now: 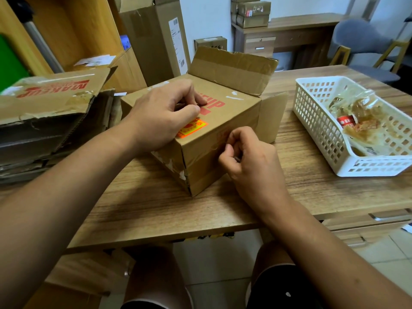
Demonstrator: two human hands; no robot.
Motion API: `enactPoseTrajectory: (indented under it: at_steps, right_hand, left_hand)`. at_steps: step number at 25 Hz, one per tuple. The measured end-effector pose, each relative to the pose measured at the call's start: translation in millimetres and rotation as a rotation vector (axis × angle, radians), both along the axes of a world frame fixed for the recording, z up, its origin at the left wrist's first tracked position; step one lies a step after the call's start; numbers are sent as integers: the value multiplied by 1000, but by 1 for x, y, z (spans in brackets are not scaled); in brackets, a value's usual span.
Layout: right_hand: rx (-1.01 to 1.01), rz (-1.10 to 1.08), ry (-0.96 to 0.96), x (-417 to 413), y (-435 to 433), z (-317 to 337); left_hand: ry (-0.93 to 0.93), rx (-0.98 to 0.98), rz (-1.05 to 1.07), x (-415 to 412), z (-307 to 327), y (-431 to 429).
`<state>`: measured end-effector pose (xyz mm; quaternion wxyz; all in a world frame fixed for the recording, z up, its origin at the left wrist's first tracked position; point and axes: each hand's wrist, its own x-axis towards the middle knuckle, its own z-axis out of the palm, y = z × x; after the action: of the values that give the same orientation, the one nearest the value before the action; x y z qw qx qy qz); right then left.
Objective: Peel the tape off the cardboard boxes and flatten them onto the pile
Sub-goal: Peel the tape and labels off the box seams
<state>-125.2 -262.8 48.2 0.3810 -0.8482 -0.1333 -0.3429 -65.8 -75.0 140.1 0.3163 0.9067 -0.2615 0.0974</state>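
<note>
A brown cardboard box [236, 117] with red lettering and an orange sticker lies on its side on the wooden table [145, 204], its flaps open toward the far right. My left hand [165, 114] rests on the box's top face with the fingers curled, holding it down. At the near side face, my right hand [247, 157] pinches clear tape [217, 144] with its fingertips. To the left lies the pile of flattened boxes [49, 121], its top sheet printed in red.
A white plastic basket [321, 130] with crumpled tape in it stands on the table at the right. A tall carton [156, 39] and wooden shelves stand behind. Further boxes, a desk and a grey chair [361, 43] are at the back.
</note>
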Motion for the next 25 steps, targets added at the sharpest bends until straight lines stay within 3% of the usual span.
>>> enactPoseTrajectory:
  at_steps: [14,25]
  right_hand:
    - [92,39,161,-22,-5,3]
    - [-63,-4,153,-21,1,7]
  left_hand:
    - [6,3,11,1,0,1]
    - [-7,12,23,0,0,0]
